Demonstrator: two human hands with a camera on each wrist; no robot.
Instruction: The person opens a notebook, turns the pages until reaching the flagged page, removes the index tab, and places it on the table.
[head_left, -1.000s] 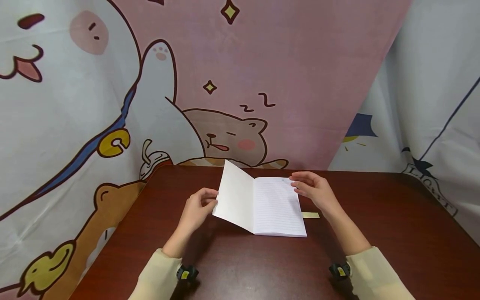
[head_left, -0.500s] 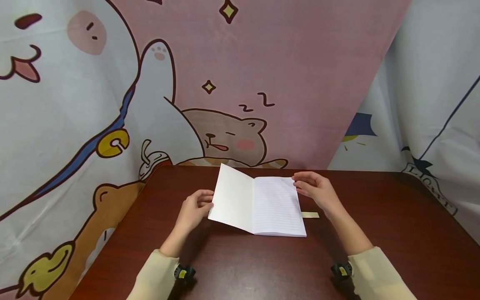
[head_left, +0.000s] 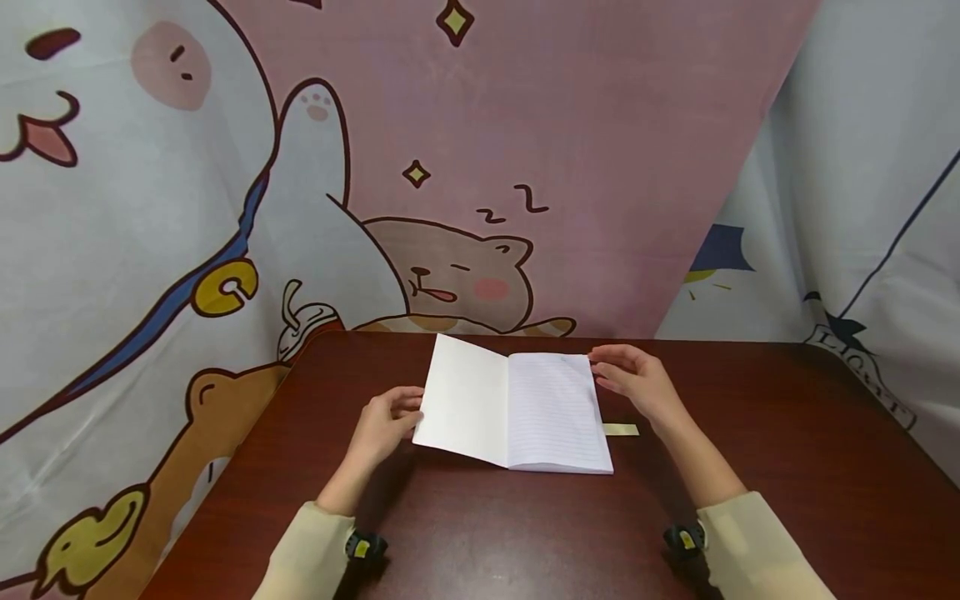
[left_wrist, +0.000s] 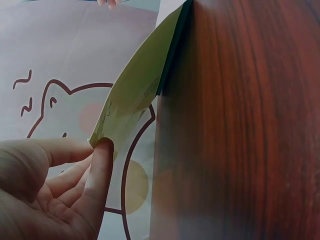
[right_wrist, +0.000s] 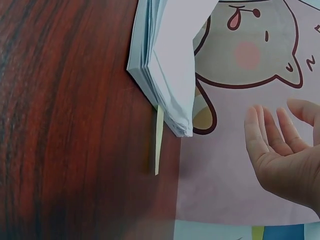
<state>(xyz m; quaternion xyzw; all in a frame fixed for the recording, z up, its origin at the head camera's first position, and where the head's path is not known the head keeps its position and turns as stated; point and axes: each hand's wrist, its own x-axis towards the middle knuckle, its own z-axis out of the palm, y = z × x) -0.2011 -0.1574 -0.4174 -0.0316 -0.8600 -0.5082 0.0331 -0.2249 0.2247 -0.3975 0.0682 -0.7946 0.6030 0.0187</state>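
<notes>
A notebook (head_left: 557, 417) lies on the dark wooden table with its ruled page facing up. Its front cover (head_left: 463, 404), white inside, is swung out to the left and tilted up off the table. My left hand (head_left: 386, 423) pinches the cover's outer edge; in the left wrist view thumb and finger (left_wrist: 102, 160) grip the yellowish outer face (left_wrist: 135, 95). By the top right corner of the page hovers my right hand (head_left: 637, 379), fingers loosely bent. The right wrist view has this hand (right_wrist: 285, 155) holding nothing, apart from the page stack (right_wrist: 170, 75).
A pale yellow paper strip (head_left: 621, 430) sticks out from the notebook's right side. The table (head_left: 787, 450) stretches around it to a cartoon-printed cloth (head_left: 600, 167) hanging behind. Each wrist wears a black strapped device, such as the left one (head_left: 366, 546).
My left hand has moved left and slightly down with the cover, which leans lower and wider open. My right hand has drifted slightly right, away from the page corner.
</notes>
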